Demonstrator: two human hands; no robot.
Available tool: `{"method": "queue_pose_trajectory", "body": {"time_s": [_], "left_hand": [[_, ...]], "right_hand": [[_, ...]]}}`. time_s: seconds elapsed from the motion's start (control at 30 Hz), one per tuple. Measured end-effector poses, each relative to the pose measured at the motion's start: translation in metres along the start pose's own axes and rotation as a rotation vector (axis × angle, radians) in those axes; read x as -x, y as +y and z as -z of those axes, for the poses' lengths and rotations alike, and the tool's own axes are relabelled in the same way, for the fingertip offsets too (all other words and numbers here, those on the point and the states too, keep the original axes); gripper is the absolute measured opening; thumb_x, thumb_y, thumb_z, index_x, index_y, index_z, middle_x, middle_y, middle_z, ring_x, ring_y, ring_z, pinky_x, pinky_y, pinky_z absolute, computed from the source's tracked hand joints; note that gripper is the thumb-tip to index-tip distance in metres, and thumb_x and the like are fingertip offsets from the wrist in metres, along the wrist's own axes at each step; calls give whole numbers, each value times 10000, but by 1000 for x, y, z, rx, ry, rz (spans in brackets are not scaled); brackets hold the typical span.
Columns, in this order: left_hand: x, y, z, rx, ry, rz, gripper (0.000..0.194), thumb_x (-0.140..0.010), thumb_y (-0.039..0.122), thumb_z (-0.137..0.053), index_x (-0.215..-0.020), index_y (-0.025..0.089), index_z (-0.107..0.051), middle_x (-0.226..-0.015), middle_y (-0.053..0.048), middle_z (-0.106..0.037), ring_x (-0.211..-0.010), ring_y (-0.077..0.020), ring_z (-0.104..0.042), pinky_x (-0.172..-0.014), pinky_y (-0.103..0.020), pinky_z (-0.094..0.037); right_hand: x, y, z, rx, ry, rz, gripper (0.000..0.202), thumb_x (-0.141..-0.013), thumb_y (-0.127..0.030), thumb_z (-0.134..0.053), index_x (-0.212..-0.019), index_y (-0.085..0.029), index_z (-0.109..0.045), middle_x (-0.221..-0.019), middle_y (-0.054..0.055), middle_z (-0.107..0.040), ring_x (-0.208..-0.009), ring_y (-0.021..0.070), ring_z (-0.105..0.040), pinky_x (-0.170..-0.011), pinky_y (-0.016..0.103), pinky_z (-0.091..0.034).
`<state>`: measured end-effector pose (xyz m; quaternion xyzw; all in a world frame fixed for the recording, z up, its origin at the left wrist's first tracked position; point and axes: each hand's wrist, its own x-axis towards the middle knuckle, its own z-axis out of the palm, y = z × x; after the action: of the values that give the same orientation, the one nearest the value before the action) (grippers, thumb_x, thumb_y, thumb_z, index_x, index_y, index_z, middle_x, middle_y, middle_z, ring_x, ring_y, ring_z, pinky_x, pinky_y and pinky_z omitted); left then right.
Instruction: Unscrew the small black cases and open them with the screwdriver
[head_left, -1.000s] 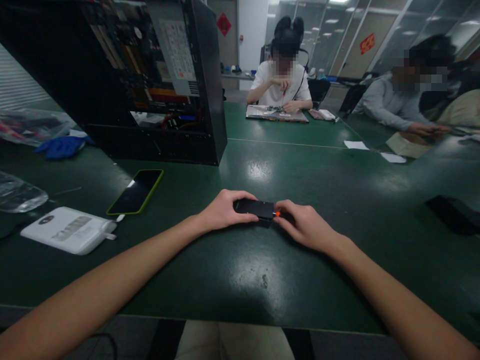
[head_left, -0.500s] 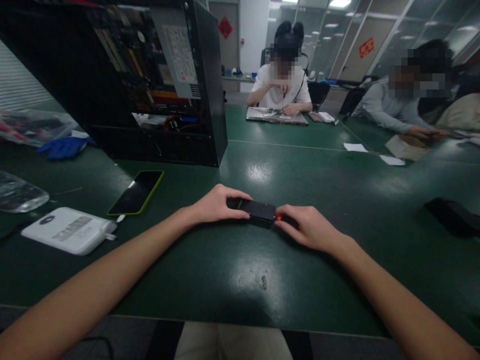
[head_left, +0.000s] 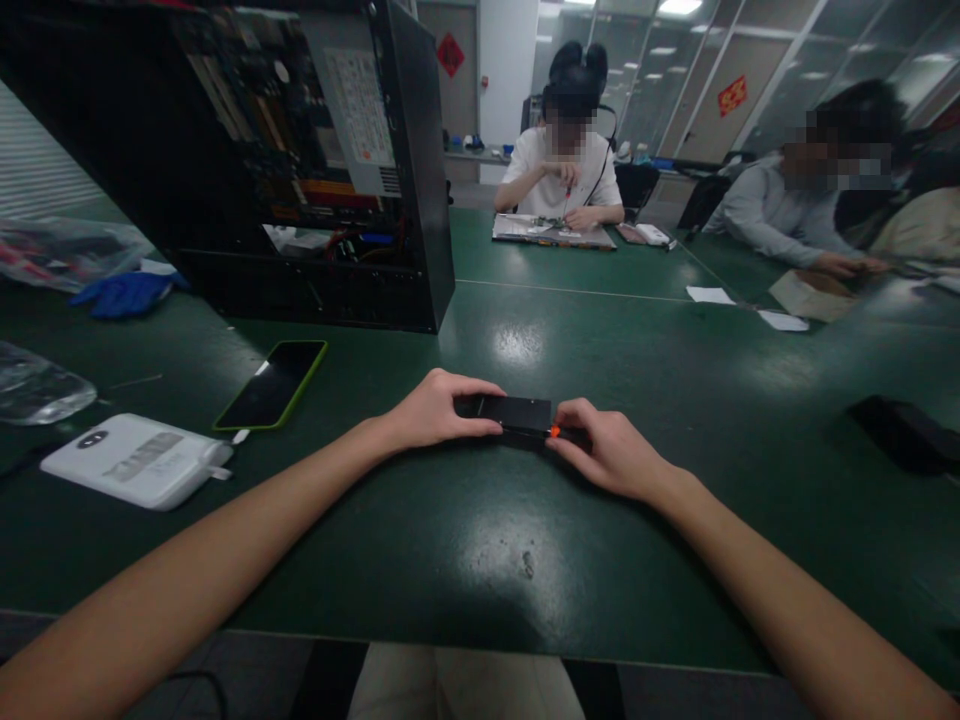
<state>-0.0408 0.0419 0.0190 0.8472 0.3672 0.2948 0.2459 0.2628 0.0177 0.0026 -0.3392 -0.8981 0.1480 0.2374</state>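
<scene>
My left hand [head_left: 431, 408] is closed around the left end of a small flat black rectangular box [head_left: 517, 412], thumb along the near side and fingers along the far side. Just above the green table [head_left: 360, 560], the box lies level in front of me. At its right end, my right hand [head_left: 619, 452] pinches a small black piece with an orange-red part [head_left: 555, 431]. That piece touches or nearly touches the box; its exact kind is too small to make out.
An opened black computer case [head_left: 409, 200] stands at the back left. Left of my arm lie a green-edged phone [head_left: 274, 385] and a white power bank [head_left: 142, 462]. A black object [head_left: 904, 430] rests at the right. Across the table, a person [head_left: 570, 175] works on a flat panel [head_left: 551, 235].
The box has tilted slightly in my left hand. My right fingers have shifted a little, and more of the orange-red part and the black piece shows between them.
</scene>
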Motion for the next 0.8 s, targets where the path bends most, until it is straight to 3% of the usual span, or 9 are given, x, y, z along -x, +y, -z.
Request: {"method": "queue_pose_trajectory", "body": {"time_s": [0.2,0.47,0.8], "left_hand": [[0,-5,4,-81,-27,-47,470,-822,463,-855,-1190,178,-794,-985,-57,-829,-828,-211,-777,-794,-293,-551],[2,-1,-2,-83,26,-45,479,-825,447,-860,-1201,159,-786,-1040,-81,-831,-868,-222,-792,-806,-300,-561],[4,-3,-8,-122,58,-35,496,-838,519,-830,-1190,172,-789,-967,-73,-826,-790,-204,-767,-735,-289,-552]], "right_hand": [[0,0,15,145,-28,73,198,-1012,-342,-596,-1110,-173,-563,-899,48,-718,-719,167,-675,-656,285,-468],[5,-8,39,323,-71,135,195,-1033,-355,-539,-1082,-167,-563,-827,38,-700,-689,177,-689,-631,292,-447],[0,-24,21,309,-46,140,173,-1056,-345,-534,-1079,-175,-561,-869,62,-726,-693,182,-698,-615,291,-477]]}}
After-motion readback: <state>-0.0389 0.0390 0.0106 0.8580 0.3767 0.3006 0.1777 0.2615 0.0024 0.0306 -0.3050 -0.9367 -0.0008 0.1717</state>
